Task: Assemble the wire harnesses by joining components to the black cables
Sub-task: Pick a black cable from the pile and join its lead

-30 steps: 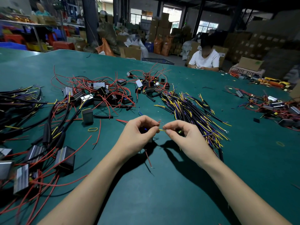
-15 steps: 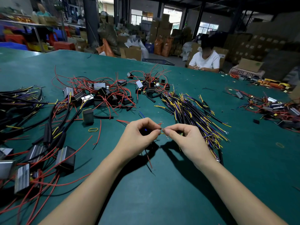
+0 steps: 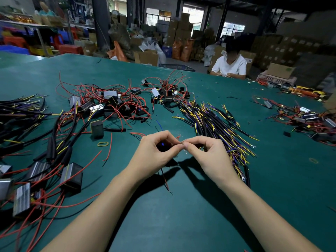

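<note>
Hands meet above the green-covered bench: left hand and right hand each pinch thin bare copper wire ends between curled fingers. Strands look fine; uneven twisting could fray them or leave a loose joint.

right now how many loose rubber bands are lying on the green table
2. One rubber band lies left of the left hand, below a black box; the other sits right of the black cable pile. Wire piles may hide more.

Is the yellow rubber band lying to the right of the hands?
No, the rubber band lies on the table left of the left hand.
</note>
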Demonstrator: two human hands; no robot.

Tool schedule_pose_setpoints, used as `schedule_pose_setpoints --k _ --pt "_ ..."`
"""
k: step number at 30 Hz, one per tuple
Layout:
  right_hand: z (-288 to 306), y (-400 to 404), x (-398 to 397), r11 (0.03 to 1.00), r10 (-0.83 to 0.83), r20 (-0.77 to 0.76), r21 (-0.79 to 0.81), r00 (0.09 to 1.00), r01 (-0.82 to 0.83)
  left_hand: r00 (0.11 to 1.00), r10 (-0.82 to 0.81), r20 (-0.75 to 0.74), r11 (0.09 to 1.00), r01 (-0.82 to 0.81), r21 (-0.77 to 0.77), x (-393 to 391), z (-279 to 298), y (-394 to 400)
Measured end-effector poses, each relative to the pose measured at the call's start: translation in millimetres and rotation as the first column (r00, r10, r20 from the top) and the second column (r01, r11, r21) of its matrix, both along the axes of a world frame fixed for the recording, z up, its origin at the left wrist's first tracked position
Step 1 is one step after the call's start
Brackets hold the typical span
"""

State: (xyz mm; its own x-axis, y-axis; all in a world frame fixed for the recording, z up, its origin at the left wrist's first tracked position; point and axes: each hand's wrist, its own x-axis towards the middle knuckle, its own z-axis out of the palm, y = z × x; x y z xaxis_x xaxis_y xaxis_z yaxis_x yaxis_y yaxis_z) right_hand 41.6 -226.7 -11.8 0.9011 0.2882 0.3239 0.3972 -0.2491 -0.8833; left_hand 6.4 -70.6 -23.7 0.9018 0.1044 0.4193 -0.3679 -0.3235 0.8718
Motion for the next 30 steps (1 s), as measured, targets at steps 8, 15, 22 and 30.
schedule_pose_setpoints --k 8,15,22,30 --pt "1.9 3.0 -4.7 0.994 -0.005 0.271 -0.104 0.963 0.034 0.995 0.013 -0.097 0.998 -0.018 -0.054 -1.9 8.5 -2.3" --pt "3.3 1.6 -6.2 0.892 0.063 0.626 -0.384 0.778 0.237 0.933 -0.022 -0.358 1.000 0.018 -0.013 5.3 25.8 3.2" --pt "0.9 -5.3 -1.8 0.937 0.117 0.412 -0.347 0.904 0.037 0.993 0.103 -0.051 0.971 -0.090 0.220 -2.5 13.6 -6.3" --pt "5.3 -13.1 -0.1 0.864 0.180 0.467 -0.495 0.866 0.087 0.987 0.015 0.160 0.799 -0.108 0.592 -4.9 14.5 -1.7"
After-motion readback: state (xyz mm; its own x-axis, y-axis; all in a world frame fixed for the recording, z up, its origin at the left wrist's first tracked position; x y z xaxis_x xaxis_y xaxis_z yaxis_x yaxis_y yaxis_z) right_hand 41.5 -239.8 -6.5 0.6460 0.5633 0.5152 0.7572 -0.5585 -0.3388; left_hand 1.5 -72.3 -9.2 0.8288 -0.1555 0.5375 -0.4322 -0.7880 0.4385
